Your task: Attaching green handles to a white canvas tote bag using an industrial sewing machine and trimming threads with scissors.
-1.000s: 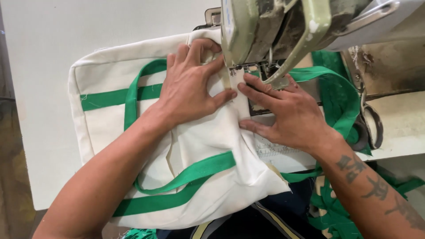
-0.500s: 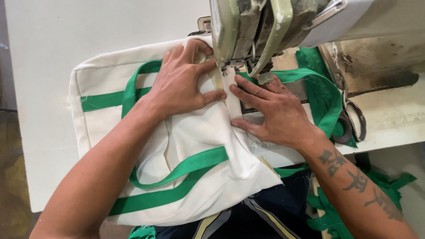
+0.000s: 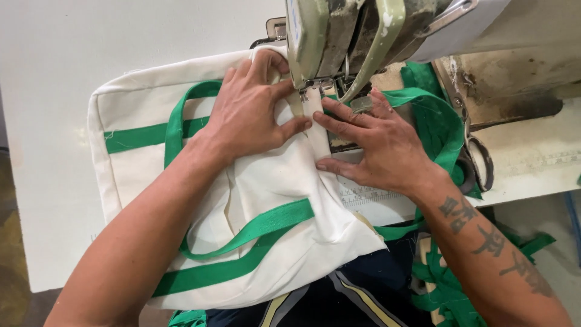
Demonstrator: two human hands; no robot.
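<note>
A cream canvas bag (image 3: 139, 109) with green straps (image 3: 254, 227) lies across the white table under the head of a sewing machine (image 3: 345, 36). My left hand (image 3: 251, 112) presses flat on the cream fabric just left of the presser foot, fingers spread. My right hand (image 3: 378, 145) lies flat to the right of the seam, fingertips on the folded fabric edge beneath the needle area. The needle itself is hidden by the machine head.
Scissors (image 3: 475, 160) lie on the machine bed to the right, next to loose green strap (image 3: 439, 124). More green strap (image 3: 448, 290) hangs off the table edge near my lap. The white table (image 3: 54, 54) extends left and back.
The view shifted slightly, so the machine head sits further left in the frame. Both hands stay pressed on the fabric at the presser foot, with the bag fed a little farther under the machine.
</note>
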